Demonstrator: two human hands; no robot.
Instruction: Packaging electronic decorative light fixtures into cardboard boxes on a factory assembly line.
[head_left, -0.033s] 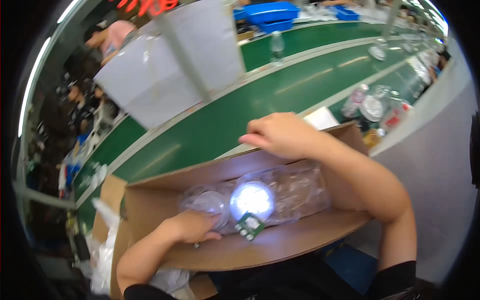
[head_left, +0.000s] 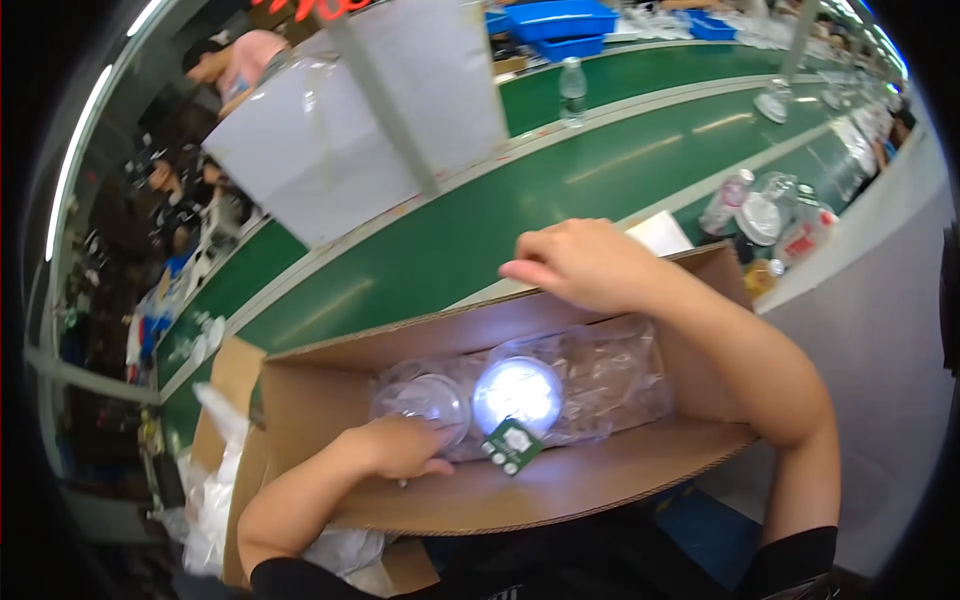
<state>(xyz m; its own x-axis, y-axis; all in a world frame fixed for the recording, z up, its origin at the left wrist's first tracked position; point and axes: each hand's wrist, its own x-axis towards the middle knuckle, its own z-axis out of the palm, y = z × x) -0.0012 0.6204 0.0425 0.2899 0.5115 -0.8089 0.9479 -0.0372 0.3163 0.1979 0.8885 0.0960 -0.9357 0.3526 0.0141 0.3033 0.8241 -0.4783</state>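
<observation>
A brown cardboard box [head_left: 660, 480] stands open in front of me, lined with clear plastic bags. My left hand [head_left: 400, 446] reaches into it, fingers stretched over the near edge of an unlit round lamp [head_left: 436, 402] in clear plastic, thumb held apart. Beside it a second round lamp [head_left: 517, 392] glows bright white. A small green card [head_left: 512, 447] with white printing overlaps that lamp's near edge. Above the box's far wall hovers my right hand [head_left: 585, 264], fingers curled in and thumb pointing left. Nothing shows in it, though its fingertips are partly hidden.
Behind the box runs a green conveyor [head_left: 480, 225] carrying a clear bottle [head_left: 572, 92]. Several bottles [head_left: 795, 235] cluster at the right, near a white sheet [head_left: 660, 233]. A large white board [head_left: 330, 120], blue trays [head_left: 560, 25] and a person [head_left: 240, 68] are farther off. Plastic bags [head_left: 212, 500] lie left.
The whole view has shifted slightly, so the scene sits a little farther right and looks sharper. Both hands keep nearly the same places relative to the box and lamps.
</observation>
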